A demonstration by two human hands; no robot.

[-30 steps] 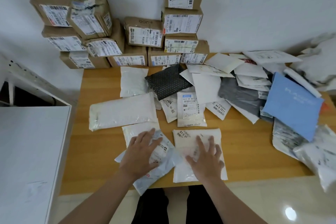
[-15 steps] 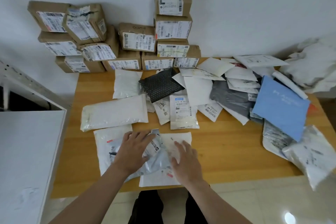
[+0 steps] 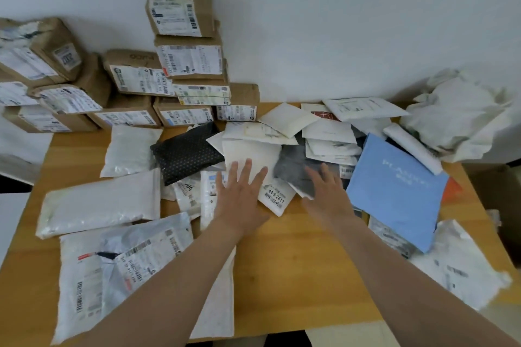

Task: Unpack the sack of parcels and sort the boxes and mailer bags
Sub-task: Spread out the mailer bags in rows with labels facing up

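Brown cardboard boxes [image 3: 189,60] with shipping labels are stacked against the wall at the table's back left. Mailer bags cover the wooden table [image 3: 296,262]: a heap in the middle and right holds white bags, a grey bag [image 3: 293,169], a black dotted bag [image 3: 183,155] and a blue bag [image 3: 394,191]. My left hand [image 3: 239,191] is stretched out with straight, spread fingers over a white mailer [image 3: 248,155] in that heap. Over the grey bag my right hand [image 3: 327,191] reaches with its fingers spread. Neither hand holds anything. White labelled bags [image 3: 112,267] lie stacked at the front left, under my left forearm.
A crumpled white sack [image 3: 462,115] lies at the far right by the wall. A long white padded bag [image 3: 98,203] and another white bag [image 3: 129,149] lie left of the heap. A white surface borders the table's left edge. Bare wood shows between my forearms.
Both hands have left the white bags at the front edge, now stacked at the front left, and have reached forward to the heap in the middle.
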